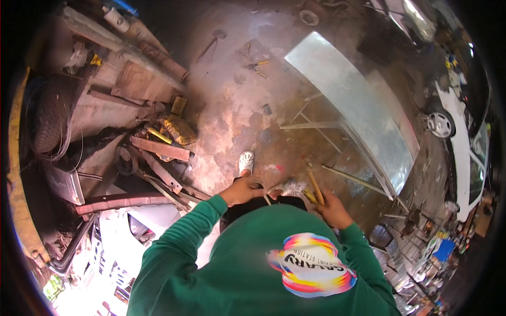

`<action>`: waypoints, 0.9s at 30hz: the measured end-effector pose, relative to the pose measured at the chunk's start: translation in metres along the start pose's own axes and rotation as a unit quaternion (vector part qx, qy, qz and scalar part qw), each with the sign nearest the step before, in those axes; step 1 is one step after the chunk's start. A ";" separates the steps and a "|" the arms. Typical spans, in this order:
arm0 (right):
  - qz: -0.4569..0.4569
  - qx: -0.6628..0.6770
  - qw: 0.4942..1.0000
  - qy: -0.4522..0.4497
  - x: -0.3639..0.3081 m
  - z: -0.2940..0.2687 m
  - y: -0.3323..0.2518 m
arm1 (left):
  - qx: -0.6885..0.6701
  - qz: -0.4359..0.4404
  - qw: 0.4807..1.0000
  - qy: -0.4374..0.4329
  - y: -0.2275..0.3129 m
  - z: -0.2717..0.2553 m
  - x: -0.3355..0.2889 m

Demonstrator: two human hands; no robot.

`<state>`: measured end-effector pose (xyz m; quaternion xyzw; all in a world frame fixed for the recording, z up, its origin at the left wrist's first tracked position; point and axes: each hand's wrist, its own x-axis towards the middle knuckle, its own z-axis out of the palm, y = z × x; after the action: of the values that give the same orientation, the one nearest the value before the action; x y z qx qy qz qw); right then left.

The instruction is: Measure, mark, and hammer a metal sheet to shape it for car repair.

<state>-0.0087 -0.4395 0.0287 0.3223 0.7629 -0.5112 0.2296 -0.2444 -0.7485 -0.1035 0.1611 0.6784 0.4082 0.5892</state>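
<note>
My right hand is closed round a wooden handle that points up and away from me, at the right of my waist. Something yellow shows beside the handle in the same grip; its kind is unclear. My left hand is at the front of my waist, against my dark trousers, with its fingers curled in. A small dark shape lies at those fingertips, and I cannot make out what they hold. A thin pale cord-like strip shows between my hands.
A large silver sheet-metal panel rests on a thin-legged stand ahead right. Yellow-handled pliers lie on the stained floor. Scrap beams and a tyre crowd the left. A white car stands far right.
</note>
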 end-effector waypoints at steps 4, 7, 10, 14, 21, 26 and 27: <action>-0.102 0.050 0.993 -0.002 0.116 0.070 -0.075 | -0.350 -0.071 0.931 -0.078 0.056 0.005 0.026; -0.119 0.090 0.988 -0.037 0.187 0.115 -0.101 | -0.519 -0.004 0.846 0.123 0.015 0.006 0.074; -0.117 0.092 0.989 -0.001 0.275 0.154 -0.060 | -0.306 -0.016 0.854 0.420 -0.060 -0.031 0.109; -0.055 0.035 0.996 0.056 0.391 0.150 0.023 | 0.132 -0.173 0.906 0.362 -0.108 -0.062 0.070; 0.134 0.011 0.985 0.106 0.684 0.200 0.238 | 0.193 -0.253 0.918 0.238 -0.227 0.017 0.052; 0.121 -0.161 0.954 0.221 0.842 0.222 0.295 | 0.220 -0.267 0.897 0.276 -0.275 0.013 0.059; 0.104 -0.171 0.957 0.212 0.856 0.257 0.285 | 0.239 -0.258 0.877 0.326 -0.276 0.006 0.049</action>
<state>-0.3840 -0.3809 -0.8292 0.4570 0.8321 -0.2666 0.1664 -0.1787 -0.8817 -0.3413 -0.0260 0.9266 0.0962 0.3626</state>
